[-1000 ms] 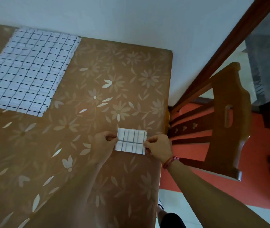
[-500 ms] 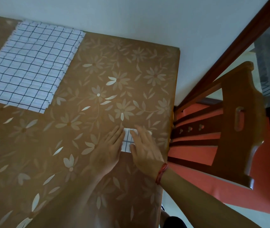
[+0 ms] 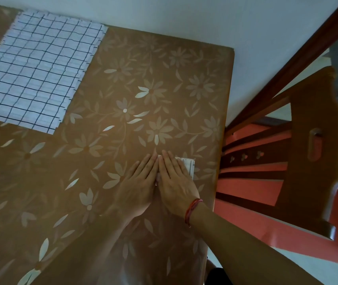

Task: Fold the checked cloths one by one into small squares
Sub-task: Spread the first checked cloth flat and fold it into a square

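hands flat, fingers straight: left hand (image 3: 141,182) and right hand (image 3: 174,179) press the small folded white checked cloth (image 3: 188,165) near the floral brown table (image 3: 122,58) edge; lifting unevenly could spring the folds open.

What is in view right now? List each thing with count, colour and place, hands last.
folded cloth: one, white with dark checks, near table's right edge, mostly under the right hand
unfolded cloths: flat pile, number unclear, white with dark checks, table's far left
table: one, brown floral cover, against white wall
chair: one, brown wood, right of table
bracelet: one, red, right wrist
left hand: flat, at folded cloth's left edge
right hand: flat, pressing folded cloth
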A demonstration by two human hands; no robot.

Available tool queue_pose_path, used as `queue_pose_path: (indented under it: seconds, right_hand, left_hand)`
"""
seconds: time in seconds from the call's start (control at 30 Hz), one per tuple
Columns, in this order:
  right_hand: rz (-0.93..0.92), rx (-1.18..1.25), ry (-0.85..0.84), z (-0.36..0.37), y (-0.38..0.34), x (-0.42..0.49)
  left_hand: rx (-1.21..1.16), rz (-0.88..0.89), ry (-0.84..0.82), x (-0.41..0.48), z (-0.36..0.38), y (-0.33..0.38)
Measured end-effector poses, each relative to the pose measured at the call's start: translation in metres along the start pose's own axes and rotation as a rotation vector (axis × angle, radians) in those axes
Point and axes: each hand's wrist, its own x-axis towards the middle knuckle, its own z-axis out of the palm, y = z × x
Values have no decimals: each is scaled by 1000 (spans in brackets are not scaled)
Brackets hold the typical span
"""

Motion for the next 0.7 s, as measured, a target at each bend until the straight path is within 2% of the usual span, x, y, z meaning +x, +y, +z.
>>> queue_pose_path:
  seconds: [0.3,0.47,0.53,0.6,0.7]
  right_hand:
    - [64,-40,-52,-12,53,-36]
    - [91,4,-37,-18,46,-35]
    - [112,92,-58,-27,42,-34]
    - [145,287,-30,-41,38,-34]
    - [327,611,71,-61,33,-32]
  left_hand:
    - [-4,3,-48,0,-6,0]
    - [-113,-24,-106,3,-14,3]
    - [-278,-75,-85,9,-24,9]
    - [-578,-200,-54,12,-38,13]
    - [-953,-426,87,12,-59,26]
